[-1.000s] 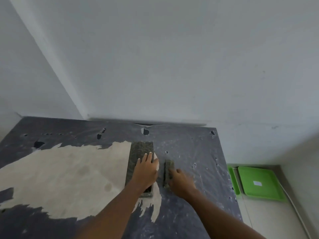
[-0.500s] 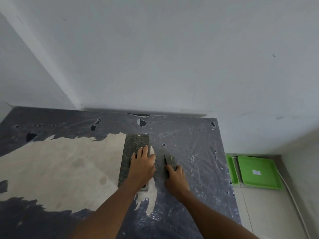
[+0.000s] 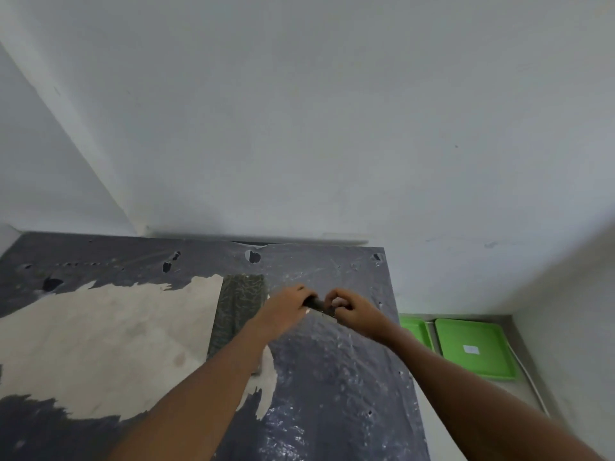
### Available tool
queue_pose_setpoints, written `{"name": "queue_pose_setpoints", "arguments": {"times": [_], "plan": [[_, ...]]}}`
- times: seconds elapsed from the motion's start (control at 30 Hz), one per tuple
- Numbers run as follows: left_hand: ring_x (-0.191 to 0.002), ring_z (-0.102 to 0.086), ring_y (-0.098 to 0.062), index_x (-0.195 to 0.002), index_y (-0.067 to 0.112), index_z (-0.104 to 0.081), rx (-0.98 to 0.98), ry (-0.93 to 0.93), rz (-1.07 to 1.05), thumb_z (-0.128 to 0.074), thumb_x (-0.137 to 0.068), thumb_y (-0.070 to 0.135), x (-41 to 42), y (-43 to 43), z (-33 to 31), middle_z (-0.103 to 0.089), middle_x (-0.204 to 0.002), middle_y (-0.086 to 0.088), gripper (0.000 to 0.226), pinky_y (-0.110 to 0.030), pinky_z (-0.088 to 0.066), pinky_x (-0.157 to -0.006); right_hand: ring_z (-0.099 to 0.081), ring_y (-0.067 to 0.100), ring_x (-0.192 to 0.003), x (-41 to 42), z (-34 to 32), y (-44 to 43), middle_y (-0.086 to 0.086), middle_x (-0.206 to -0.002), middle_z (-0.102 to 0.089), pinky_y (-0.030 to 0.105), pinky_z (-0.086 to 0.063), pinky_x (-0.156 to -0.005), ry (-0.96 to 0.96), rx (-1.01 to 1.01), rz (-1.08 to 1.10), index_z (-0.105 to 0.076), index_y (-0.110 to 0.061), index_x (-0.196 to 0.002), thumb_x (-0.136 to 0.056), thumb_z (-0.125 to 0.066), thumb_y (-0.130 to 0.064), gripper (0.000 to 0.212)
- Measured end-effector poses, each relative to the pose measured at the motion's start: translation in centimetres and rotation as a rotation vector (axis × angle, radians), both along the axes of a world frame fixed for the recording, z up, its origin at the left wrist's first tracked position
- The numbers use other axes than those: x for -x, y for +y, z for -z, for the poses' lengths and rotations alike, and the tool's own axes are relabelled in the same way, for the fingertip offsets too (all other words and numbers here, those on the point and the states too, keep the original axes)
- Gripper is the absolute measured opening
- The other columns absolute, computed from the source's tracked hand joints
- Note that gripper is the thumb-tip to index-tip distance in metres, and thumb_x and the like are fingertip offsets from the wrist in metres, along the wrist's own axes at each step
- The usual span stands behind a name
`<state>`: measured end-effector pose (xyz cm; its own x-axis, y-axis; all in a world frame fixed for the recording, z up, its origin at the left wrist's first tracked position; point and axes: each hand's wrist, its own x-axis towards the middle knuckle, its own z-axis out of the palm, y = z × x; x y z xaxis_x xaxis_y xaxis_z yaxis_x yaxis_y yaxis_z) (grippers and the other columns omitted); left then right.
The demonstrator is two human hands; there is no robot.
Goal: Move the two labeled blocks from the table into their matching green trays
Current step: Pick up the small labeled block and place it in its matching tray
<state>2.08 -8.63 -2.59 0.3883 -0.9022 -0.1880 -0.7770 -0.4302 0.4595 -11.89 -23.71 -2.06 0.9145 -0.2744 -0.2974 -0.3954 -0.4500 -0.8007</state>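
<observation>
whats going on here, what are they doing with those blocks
A person has both hands, left and right, gripping the small block between them above the table. The large block lies flat on the table beside the left arm. Two green trays wait on the floor to the right, empty as far as they show.

One view only here, worn at head height, looking forward and steeply down across the dark, plastic-wrapped desk with a torn pale patch [image 3: 332, 377] toward a plain white wall [image 3: 332, 111]. It sits close in: both bare forearms rise from the bottom edge. The wall fills the upper half, its corner seam slanting at left. Wide-angle bend curves the edges. At lower right the frame catches two bright green flat plastic trays [image 3: 474, 347] down on the floor.
</observation>
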Motion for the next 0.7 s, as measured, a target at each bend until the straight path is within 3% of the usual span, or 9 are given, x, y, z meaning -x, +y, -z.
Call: {"name": "queue_pose_setpoints", "arguments": {"times": [0.07, 0.13, 0.33, 0.5, 0.63, 0.7], "plan": [[-0.118, -0.055, -0.028, -0.133, 0.008, -0.058, -0.015, 0.076, -0.007, -0.054, -0.098, 0.005, 0.1, -0.9, -1.7, -0.059, -0.127, -0.014, 0.035, -0.037, -0.044, -0.102, -0.063, 0.029, -0.074, 0.7, -1.3, -0.9, 0.011, -0.088, -0.070, 0.043, -0.051, -0.070, -0.056, 0.013, 0.032, -0.060, -0.027, -0.097, -0.089, -0.047, -0.004, 0.027], [-0.118, -0.055, -0.028, -0.135, 0.006, -0.056, -0.043, 0.113, -0.005, -0.053, -0.099, 0.005, 0.1, -1.5, -3.0, -0.059, -0.128, -0.015, 0.036, -0.038, -0.044, -0.103, -0.068, 0.023, -0.092, 1.3, -2.3, -1.8, 0.007, -0.105, -0.071, 0.046, -0.056, -0.081, -0.091, 0.037, 0.058, -0.060, -0.028, -0.107, -0.089, -0.049, -0.005, 0.031], [-0.114, -0.056, -0.027, -0.136, 0.010, -0.055, -0.051, 0.128, -0.001, -0.047, -0.103, 0.012, 0.1, -2.2, -5.1, -0.059, -0.123, -0.014, 0.034, -0.039, -0.047, -0.101, -0.057, 0.012, -0.108, 3.0, -4.1, -3.7, -0.005, -0.124, -0.060, 0.036, -0.053, -0.092, -0.128, 0.404, -0.085, -0.050, -0.040, -0.128, -0.083, -0.057, -0.029, 0.047], [-0.109, -0.057, -0.028, -0.134, 0.010, -0.055, -0.052, 0.128, 0.021, -0.045, -0.104, 0.012, 0.3, -2.8, -6.5, -0.059, -0.123, -0.014, 0.032, -0.036, -0.049, -0.090, -0.046, 0.021, -0.126, 3.3, -3.7, -4.5, 0.001, -0.140, -0.050, 0.041, -0.043, -0.102, -0.151, 0.759, -0.179, -0.037, -0.036, -0.141, -0.085, -0.062, -0.049, 0.063], [-0.102, -0.057, -0.025, -0.134, 0.009, -0.055, -0.040, 0.176, 0.001, -0.044, -0.105, 0.013, 0.7, -3.0, -6.9, -0.060, -0.124, -0.015, 0.032, -0.031, -0.047, -0.081, -0.052, 0.026, -0.114, 3.1, -3.4, -4.0, 0.003, -0.127, -0.056, 0.041, -0.046, -0.095, -0.232, 0.940, -0.202, -0.044, -0.028, -0.137, -0.087, -0.064, -0.039, 0.055], [-0.111, -0.058, -0.027, -0.140, 0.010, -0.050, -0.005, 0.209, -0.022, -0.049, -0.103, 0.016, 0.9, -2.8, -6.6, -0.058, -0.132, -0.012, 0.037, -0.030, -0.048, -0.085, -0.056, 0.026, -0.104, 3.1, -3.4, -3.5, 0.003, -0.117, -0.059, 0.040, -0.052, -0.085, -0.284, 0.936, -0.169, -0.050, -0.024, -0.131, -0.087, -0.065, -0.028, 0.046]]}}
